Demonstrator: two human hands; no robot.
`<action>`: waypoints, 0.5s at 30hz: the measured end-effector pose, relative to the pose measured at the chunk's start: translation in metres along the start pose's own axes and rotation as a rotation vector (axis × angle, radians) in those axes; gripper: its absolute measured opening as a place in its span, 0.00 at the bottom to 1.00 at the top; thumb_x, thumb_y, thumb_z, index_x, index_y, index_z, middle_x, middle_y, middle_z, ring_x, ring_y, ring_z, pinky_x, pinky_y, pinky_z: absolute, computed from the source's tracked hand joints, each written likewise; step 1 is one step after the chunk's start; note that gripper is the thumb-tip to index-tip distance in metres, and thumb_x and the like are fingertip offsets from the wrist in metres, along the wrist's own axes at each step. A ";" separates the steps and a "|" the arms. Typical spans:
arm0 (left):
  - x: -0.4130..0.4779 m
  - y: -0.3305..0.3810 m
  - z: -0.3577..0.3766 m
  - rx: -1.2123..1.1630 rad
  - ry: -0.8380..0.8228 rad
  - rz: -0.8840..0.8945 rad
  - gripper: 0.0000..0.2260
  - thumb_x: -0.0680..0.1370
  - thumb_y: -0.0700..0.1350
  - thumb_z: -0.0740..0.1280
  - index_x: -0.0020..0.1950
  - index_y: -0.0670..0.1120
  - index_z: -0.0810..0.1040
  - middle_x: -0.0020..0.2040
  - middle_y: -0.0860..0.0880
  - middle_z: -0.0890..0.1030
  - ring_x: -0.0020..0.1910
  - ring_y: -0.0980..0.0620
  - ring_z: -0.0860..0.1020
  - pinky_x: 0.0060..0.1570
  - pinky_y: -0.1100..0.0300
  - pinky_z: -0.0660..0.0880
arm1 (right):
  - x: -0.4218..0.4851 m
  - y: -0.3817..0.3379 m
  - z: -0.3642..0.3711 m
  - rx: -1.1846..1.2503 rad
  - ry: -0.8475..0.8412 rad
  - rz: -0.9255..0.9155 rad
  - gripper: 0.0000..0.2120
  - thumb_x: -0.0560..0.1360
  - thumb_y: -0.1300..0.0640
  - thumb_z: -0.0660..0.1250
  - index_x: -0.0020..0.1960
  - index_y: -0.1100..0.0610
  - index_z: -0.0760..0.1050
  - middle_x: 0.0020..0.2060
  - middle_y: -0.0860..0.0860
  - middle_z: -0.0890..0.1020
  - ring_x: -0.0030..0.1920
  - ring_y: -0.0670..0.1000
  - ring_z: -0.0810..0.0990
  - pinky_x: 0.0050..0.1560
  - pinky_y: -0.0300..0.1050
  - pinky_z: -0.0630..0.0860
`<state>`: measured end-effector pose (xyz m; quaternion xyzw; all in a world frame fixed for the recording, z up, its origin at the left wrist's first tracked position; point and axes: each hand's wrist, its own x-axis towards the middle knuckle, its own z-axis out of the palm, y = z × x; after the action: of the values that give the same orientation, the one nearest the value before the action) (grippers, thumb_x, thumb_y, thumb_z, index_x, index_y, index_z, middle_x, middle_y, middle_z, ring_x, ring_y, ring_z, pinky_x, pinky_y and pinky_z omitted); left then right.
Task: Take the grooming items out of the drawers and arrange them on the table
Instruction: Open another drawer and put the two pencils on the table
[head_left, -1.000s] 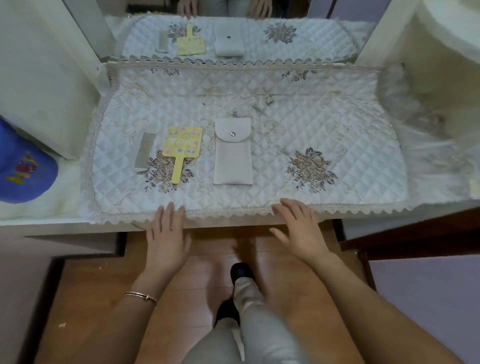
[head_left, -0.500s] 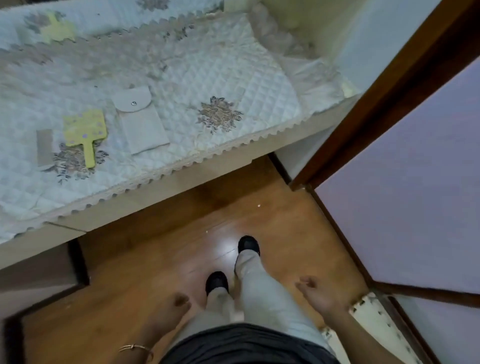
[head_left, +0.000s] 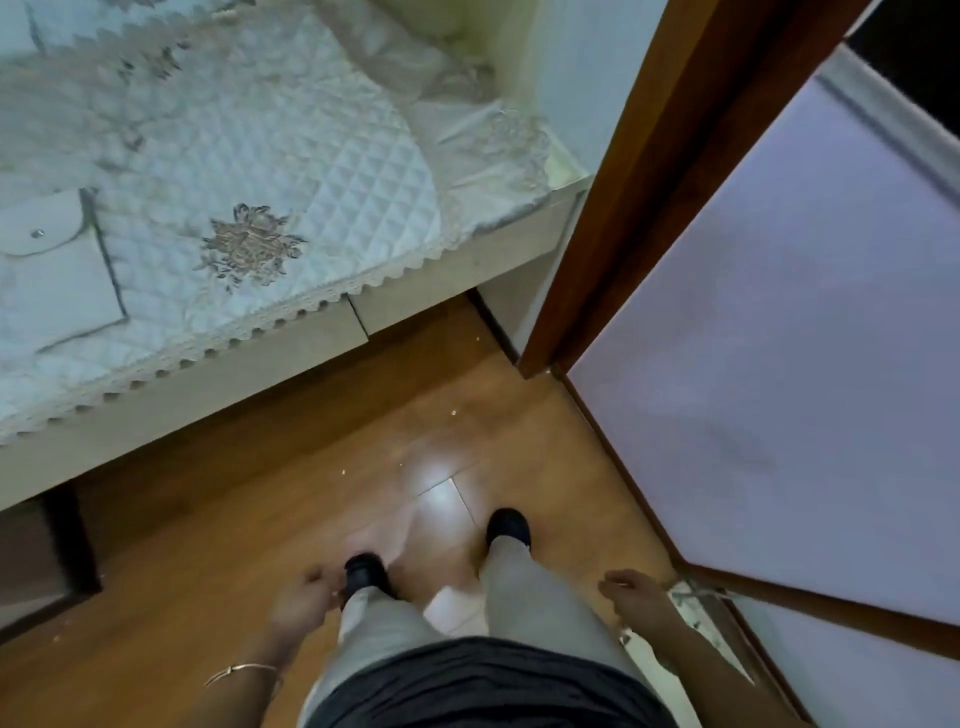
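A white snap-button pouch (head_left: 49, 260) lies on the quilted white cloth (head_left: 270, 140) that covers the table, at the far left of the head view and partly cut off by the frame edge. The yellow hand mirror and the comb are out of view. My left hand (head_left: 301, 603) hangs low beside my left leg, blurred, fingers loosely curled, holding nothing. My right hand (head_left: 634, 590) hangs by my right leg, fingers loosely apart, holding nothing. Both hands are far from the table, above the wooden floor.
The table's pale front edge (head_left: 426, 296) runs diagonally across the upper left. A brown-framed lilac door (head_left: 779, 338) stands open on the right. Shiny wooden floor (head_left: 395, 441) lies between them, with my dark shoes (head_left: 509, 525) on it.
My hands left the table's front edge and dropped to my sides. The view swung right and down, so the mirror and comb slid out of frame and the door came in.
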<state>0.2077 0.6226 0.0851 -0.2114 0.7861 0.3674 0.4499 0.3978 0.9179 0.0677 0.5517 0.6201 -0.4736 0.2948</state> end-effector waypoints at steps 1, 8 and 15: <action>-0.004 0.010 0.014 -0.003 0.016 0.034 0.10 0.79 0.43 0.59 0.39 0.44 0.73 0.36 0.48 0.75 0.38 0.48 0.73 0.34 0.58 0.65 | 0.012 -0.002 -0.021 0.010 0.008 -0.016 0.18 0.76 0.56 0.63 0.63 0.63 0.70 0.56 0.58 0.74 0.57 0.58 0.74 0.58 0.50 0.70; -0.029 0.059 0.059 -0.080 -0.021 0.080 0.06 0.79 0.41 0.59 0.44 0.44 0.74 0.48 0.46 0.76 0.49 0.47 0.73 0.42 0.59 0.67 | 0.060 -0.050 -0.113 -0.009 0.087 -0.162 0.13 0.73 0.55 0.65 0.56 0.58 0.76 0.52 0.54 0.76 0.57 0.59 0.76 0.61 0.52 0.70; -0.008 0.058 0.053 -0.108 -0.003 -0.113 0.07 0.78 0.43 0.60 0.50 0.41 0.74 0.51 0.43 0.75 0.46 0.47 0.74 0.39 0.57 0.66 | 0.071 -0.088 -0.120 0.042 0.008 -0.082 0.04 0.76 0.64 0.61 0.44 0.59 0.73 0.43 0.56 0.75 0.45 0.54 0.74 0.52 0.49 0.70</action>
<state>0.2024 0.7005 0.0968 -0.2788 0.7512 0.3835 0.4592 0.3162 1.0615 0.0733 0.5336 0.6334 -0.4959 0.2612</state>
